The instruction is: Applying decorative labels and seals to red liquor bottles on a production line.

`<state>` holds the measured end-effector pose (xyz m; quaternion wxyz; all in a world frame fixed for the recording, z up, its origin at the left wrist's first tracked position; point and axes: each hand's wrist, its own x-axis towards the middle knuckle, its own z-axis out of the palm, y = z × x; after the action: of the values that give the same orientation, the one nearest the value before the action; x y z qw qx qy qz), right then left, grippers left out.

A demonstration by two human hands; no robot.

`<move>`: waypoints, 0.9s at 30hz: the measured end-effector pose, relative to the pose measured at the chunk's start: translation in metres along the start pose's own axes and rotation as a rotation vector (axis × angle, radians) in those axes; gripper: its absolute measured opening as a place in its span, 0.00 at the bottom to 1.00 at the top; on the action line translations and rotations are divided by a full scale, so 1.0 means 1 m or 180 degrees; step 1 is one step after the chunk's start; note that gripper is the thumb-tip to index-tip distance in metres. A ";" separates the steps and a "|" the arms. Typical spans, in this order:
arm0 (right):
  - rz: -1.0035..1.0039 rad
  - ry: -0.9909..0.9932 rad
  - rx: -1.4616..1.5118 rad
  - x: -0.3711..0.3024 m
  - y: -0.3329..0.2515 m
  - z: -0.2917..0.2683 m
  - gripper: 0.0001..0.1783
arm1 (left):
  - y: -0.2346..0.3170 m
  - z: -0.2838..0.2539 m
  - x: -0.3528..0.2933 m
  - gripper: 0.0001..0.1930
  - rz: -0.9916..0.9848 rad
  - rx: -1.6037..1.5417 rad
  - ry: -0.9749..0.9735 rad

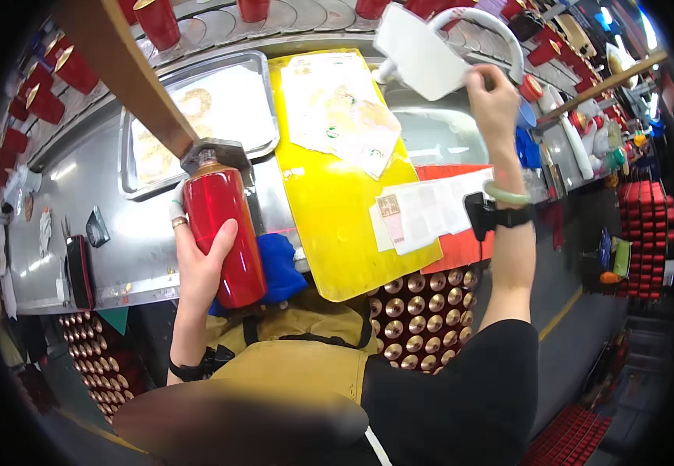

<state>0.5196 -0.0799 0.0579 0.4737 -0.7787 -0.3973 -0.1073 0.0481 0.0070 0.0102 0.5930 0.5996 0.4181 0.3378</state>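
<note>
A shiny red metal bottle (226,237) lies in my left hand (199,260), whose thumb and fingers wrap around its side. The bottle's neck end meets a dark metal bracket (214,154) at the foot of a wooden bar. Farther right, my right hand (494,101) is raised and pinches the corner of a white sheet (422,56). That sheet hangs tilted above the metal worktop, in front of a curved white tube (486,17). Below the right wrist, several printed paper strips (426,210) rest on a red-orange sheet (469,252).
A yellow board (325,225) bearing white printed sheets (337,109) lies mid-worktop. Left of it is a metal tray (271,128) with paper in it. Red cups (156,23) stand along a conveyor at the back. Racks of red pieces with gold-coloured ends (422,318) sit under the worktop.
</note>
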 end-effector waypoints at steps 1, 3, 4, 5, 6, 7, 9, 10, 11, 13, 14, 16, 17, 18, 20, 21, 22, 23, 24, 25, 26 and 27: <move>0.0131 -0.0004 0.0325 0.001 0.021 -0.024 0.11 | -0.002 0.000 0.001 0.36 -0.0004 0.0004 -0.0055; 0.1152 0.0429 0.0834 -0.012 0.057 -0.088 0.10 | -0.007 -0.001 0.003 0.38 0.0140 -0.0124 -0.0012; 0.1609 0.0796 0.0625 -0.022 0.070 -0.127 0.10 | -0.010 -0.002 0.003 0.40 0.0154 -0.0136 -0.0052; 0.1697 0.1162 0.0524 -0.035 0.081 -0.164 0.09 | -0.012 -0.003 0.004 0.40 0.0117 -0.0045 -0.0087; 0.1790 0.1430 0.0594 -0.052 0.087 -0.203 0.10 | -0.014 -0.004 0.004 0.40 0.0099 -0.0012 -0.0018; 0.1824 0.1753 0.0609 -0.068 0.092 -0.237 0.10 | -0.016 -0.004 0.004 0.40 0.0083 -0.0017 0.0046; 0.1727 0.1941 -0.0687 -0.108 0.095 -0.293 0.12 | -0.018 -0.006 0.004 0.38 0.0064 0.0168 -0.0006; 0.1387 0.1728 -0.1732 -0.129 0.096 -0.311 0.13 | -0.019 -0.007 0.004 0.38 0.0112 0.0165 0.0006; 0.1252 0.1602 -0.2640 -0.150 0.098 -0.322 0.15 | -0.019 -0.006 0.004 0.37 0.0073 0.0133 0.0074; 0.1150 0.1322 -0.3010 -0.185 0.108 -0.320 0.16 | -0.020 -0.007 0.004 0.36 0.0189 0.0131 -0.0011; 0.1413 0.1118 -0.2994 -0.199 0.116 -0.310 0.16 | -0.020 -0.007 0.004 0.36 0.0136 0.0171 -0.0013; 0.1786 0.0837 -0.2869 -0.221 0.135 -0.283 0.15 | -0.020 -0.009 0.004 0.36 0.0063 0.0188 0.0060; 0.1869 0.0736 -0.2756 -0.227 0.145 -0.268 0.16 | -0.020 -0.010 0.003 0.36 0.0125 0.0250 0.0025; 0.2025 0.0598 -0.2718 -0.231 0.153 -0.256 0.16 | -0.021 -0.010 0.003 0.36 0.0140 0.0246 0.0040; 0.2124 0.0369 -0.2614 -0.228 0.165 -0.238 0.17 | -0.023 -0.011 0.003 0.36 0.0164 0.0240 0.0035; 0.2092 0.0316 -0.2618 -0.221 0.168 -0.232 0.17 | -0.024 -0.012 0.004 0.36 0.0080 0.0197 0.0052; 0.1788 0.0427 -0.2690 -0.210 0.168 -0.227 0.17 | -0.025 -0.012 0.005 0.35 -0.0076 0.0118 0.0109; 0.1756 0.0536 -0.2787 -0.196 0.166 -0.221 0.18 | -0.026 -0.011 0.005 0.35 0.0000 0.0117 0.0029; 0.1213 0.0536 -0.2501 -0.177 0.162 -0.215 0.19 | -0.025 -0.012 0.004 0.35 -0.0001 0.0071 0.0065; 0.0898 0.0559 -0.2228 -0.156 0.158 -0.205 0.20 | -0.026 -0.012 0.004 0.35 -0.0074 -0.0004 0.0143; 0.0828 0.0348 -0.1827 -0.132 0.152 -0.192 0.19 | -0.025 -0.013 0.002 0.34 -0.0278 0.0041 0.0230; 0.0441 0.0186 -0.1320 -0.106 0.148 -0.175 0.19 | -0.025 -0.013 0.001 0.34 -0.0167 0.0072 0.0111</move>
<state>0.5922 -0.3134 -0.0040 0.3210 -0.8814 -0.2984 -0.1763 0.0343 0.0117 -0.0135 0.5875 0.5891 0.4478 0.3277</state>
